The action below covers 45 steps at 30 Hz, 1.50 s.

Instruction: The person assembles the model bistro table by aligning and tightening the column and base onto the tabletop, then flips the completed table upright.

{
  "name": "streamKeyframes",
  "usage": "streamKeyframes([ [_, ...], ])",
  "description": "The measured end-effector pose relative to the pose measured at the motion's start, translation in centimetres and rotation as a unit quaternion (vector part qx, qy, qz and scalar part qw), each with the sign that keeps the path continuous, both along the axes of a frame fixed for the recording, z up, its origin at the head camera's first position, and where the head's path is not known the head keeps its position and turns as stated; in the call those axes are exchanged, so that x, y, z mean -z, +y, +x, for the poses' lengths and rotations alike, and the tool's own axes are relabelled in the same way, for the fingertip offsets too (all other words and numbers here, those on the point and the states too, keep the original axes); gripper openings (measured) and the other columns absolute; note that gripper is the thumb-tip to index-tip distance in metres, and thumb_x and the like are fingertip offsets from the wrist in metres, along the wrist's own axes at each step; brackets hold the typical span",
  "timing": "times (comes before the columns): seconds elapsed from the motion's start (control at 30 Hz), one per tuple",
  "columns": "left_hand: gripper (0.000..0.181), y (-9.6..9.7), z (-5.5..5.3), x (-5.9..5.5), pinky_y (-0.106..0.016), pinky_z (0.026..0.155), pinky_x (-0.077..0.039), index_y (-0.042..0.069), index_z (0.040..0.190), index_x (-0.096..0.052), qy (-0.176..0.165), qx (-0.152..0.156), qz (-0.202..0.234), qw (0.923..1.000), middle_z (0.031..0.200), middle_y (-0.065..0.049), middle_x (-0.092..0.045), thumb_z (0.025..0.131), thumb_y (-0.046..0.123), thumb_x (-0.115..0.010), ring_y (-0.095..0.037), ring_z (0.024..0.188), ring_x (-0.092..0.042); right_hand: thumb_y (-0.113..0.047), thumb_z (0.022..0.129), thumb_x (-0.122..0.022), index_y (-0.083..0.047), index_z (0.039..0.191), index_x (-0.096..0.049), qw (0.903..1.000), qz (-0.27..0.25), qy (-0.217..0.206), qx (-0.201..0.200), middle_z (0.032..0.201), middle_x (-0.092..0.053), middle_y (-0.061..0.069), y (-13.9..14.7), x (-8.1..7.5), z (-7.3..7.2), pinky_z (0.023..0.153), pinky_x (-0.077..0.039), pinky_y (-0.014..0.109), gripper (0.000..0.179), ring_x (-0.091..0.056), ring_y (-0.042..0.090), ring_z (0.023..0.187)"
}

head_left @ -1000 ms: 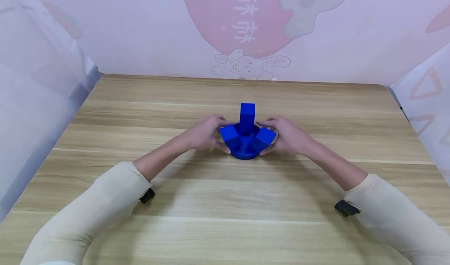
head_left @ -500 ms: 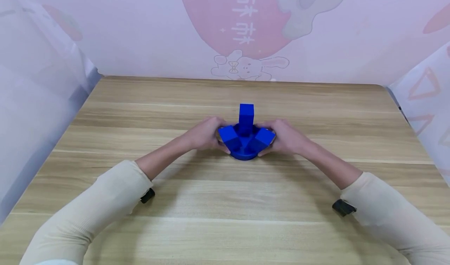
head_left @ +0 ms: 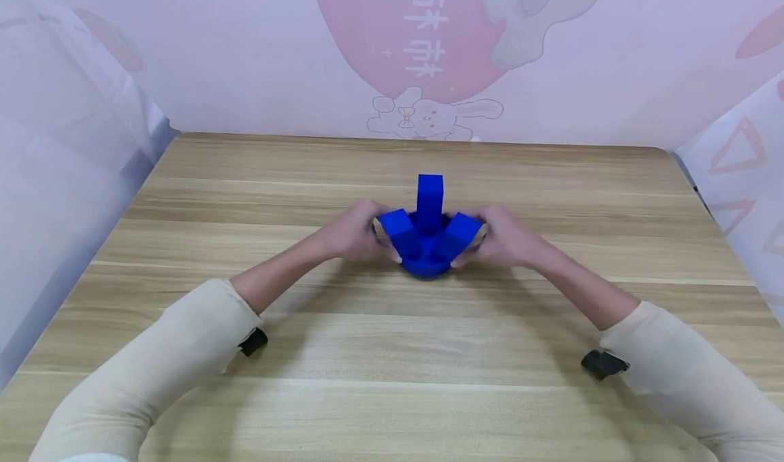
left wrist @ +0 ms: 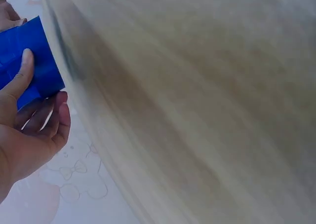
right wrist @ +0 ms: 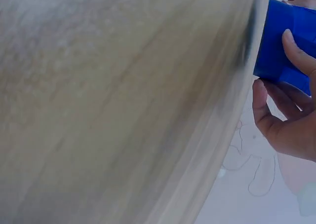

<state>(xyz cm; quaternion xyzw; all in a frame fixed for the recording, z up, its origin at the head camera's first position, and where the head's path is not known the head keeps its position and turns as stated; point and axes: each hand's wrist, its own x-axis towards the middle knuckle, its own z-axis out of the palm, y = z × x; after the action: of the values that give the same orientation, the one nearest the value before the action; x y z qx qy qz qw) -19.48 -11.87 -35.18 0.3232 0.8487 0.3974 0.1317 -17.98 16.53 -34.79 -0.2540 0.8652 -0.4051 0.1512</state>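
A glossy blue object [head_left: 425, 268] with a round base and three square-ended prongs stands at the middle of the wooden table, one prong at the back and two leaning out in front. From its left side my left hand [head_left: 358, 234] grips the base, thumb in front and fingers curled behind. Mirroring it, my right hand [head_left: 507, 239] holds the right side of the base. The left wrist view shows the thumb pressed on the blue wall [left wrist: 47, 61]. In the right wrist view the right thumb also lies against the blue side [right wrist: 271, 51]. Prongs partly hide some fingers.
The wood-grain tabletop [head_left: 392, 353] extends around the hands. Behind it rises a pale printed wall sheet [head_left: 245, 67], with more sheeting on both sides. Small black devices hang under the left cuff [head_left: 253, 341] and right cuff [head_left: 605, 365].
Both hands have closed in slightly on the base. The tops of the blue prongs now appear a little higher and larger, as if raised slightly or tilted.
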Motion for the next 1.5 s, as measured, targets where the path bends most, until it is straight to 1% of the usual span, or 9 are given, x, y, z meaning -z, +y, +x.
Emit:
streamKeyframes([
  [0.13,0.03,-0.4,0.2,-1.2,-0.033,0.076,-0.056,-0.001,0.112,-0.075,-0.071,-0.037,0.052,0.9954,0.096,-0.008,-0.074,0.085,0.005,-0.085,-0.023,0.093,-0.066,0.0,0.08,-0.087,0.004,0.117,-0.071,0.9943,-0.07,-0.072,0.033,0.117,-0.075,0.015,0.4,-0.4,0.2,0.092,-0.059,0.039,0.041,-0.07,0.029,0.111],
  [0.27,0.04,-0.7,0.2,-2.2,-0.043,0.086,-0.057,-0.003,0.137,-0.064,-0.134,-0.058,0.103,0.9839,0.122,-0.016,-0.074,0.099,0.009,-0.07,-0.035,0.102,-0.067,-0.005,0.094,-0.075,0.008,0.127,-0.063,0.9811,-0.111,-0.14,0.075,0.114,-0.074,0.017,0.5,-1.0,0.5,0.09,-0.058,0.04,0.038,-0.07,0.029,0.1],
  [0.4,0.039,-0.7,0.2,-2.8,-0.049,0.09,-0.057,-0.004,0.139,-0.062,-0.162,-0.086,0.126,0.9748,0.117,-0.018,-0.074,0.104,0.012,-0.063,-0.045,0.102,-0.065,-0.013,0.103,-0.064,0.011,0.136,-0.057,0.972,-0.14,-0.161,0.1,0.121,-0.07,0.021,0.3,-1.8,0.8,0.088,-0.059,0.045,0.042,-0.067,0.035,0.103],
  [0.63,0.044,-0.4,0.8,-3.6,-0.043,0.088,-0.061,-0.003,0.135,-0.066,-0.12,-0.078,0.099,0.9848,0.112,-0.016,-0.076,0.095,0.01,-0.077,-0.035,0.101,-0.071,-0.024,0.11,-0.053,0.01,0.137,-0.058,0.9719,-0.151,-0.15,0.1,0.113,-0.074,0.021,0.0,-2.8,1.2,0.082,-0.061,0.035,0.044,-0.069,0.035,0.107],
  [0.83,0.026,-0.1,1.4,-3.9,-0.047,0.081,-0.062,-0.006,0.117,-0.072,-0.078,-0.09,0.086,0.9892,0.102,-0.017,-0.076,0.095,0.008,-0.076,-0.04,0.093,-0.07,-0.019,0.101,-0.068,0.006,0.132,-0.06,0.985,-0.089,-0.122,0.083,0.109,-0.074,0.02,-0.4,-3.4,1.8,0.083,-0.06,0.042,0.04,-0.071,0.038,0.095],
  [0.97,0.031,0.3,1.8,-4.0,-0.049,0.087,-0.061,-0.004,0.121,-0.073,-0.097,-0.141,0.098,0.9803,0.105,-0.016,-0.077,0.096,0.014,-0.076,-0.04,0.096,-0.072,-0.017,0.102,-0.067,0.007,0.126,-0.061,0.9857,-0.085,-0.108,0.098,0.109,-0.07,0.022,-0.7,-3.7,2.1,0.084,-0.062,0.045,0.034,-0.073,0.039,0.093],
  [1.13,0.035,1.0,2.2,-4.3,-0.048,0.089,-0.061,-0.005,0.118,-0.07,-0.112,-0.225,0.138,0.9579,0.104,-0.019,-0.077,0.092,0.015,-0.081,-0.034,0.09,-0.075,-0.02,0.105,-0.063,0.011,0.125,-0.06,0.9805,-0.093,-0.111,0.133,0.114,-0.07,0.025,-1.1,-4.3,2.2,0.089,-0.061,0.049,0.038,-0.075,0.039,0.093],
  [1.23,0.042,1.1,2.3,-4.4,-0.046,0.088,-0.062,-0.004,0.122,-0.062,-0.119,-0.244,0.152,0.9504,0.102,-0.021,-0.077,0.09,0.014,-0.083,-0.031,0.084,-0.075,-0.02,0.103,-0.066,0.013,0.125,-0.06,0.974,-0.108,-0.123,0.157,0.112,-0.072,0.027,-1.2,-4.5,2.3,0.092,-0.06,0.048,0.04,-0.076,0.038,0.094],
  [1.5,0.061,0.8,2.5,-4.5,-0.037,0.082,-0.063,0.015,0.155,-0.049,-0.113,-0.172,0.129,0.97,0.095,-0.017,-0.074,0.099,0.013,-0.071,-0.03,0.081,-0.072,-0.012,0.101,-0.068,0.002,0.146,-0.036,0.9657,-0.159,-0.127,0.161,0.104,-0.073,0.028,-1.0,-4.4,2.3,0.083,-0.063,0.046,0.057,-0.076,0.04,0.086],
])
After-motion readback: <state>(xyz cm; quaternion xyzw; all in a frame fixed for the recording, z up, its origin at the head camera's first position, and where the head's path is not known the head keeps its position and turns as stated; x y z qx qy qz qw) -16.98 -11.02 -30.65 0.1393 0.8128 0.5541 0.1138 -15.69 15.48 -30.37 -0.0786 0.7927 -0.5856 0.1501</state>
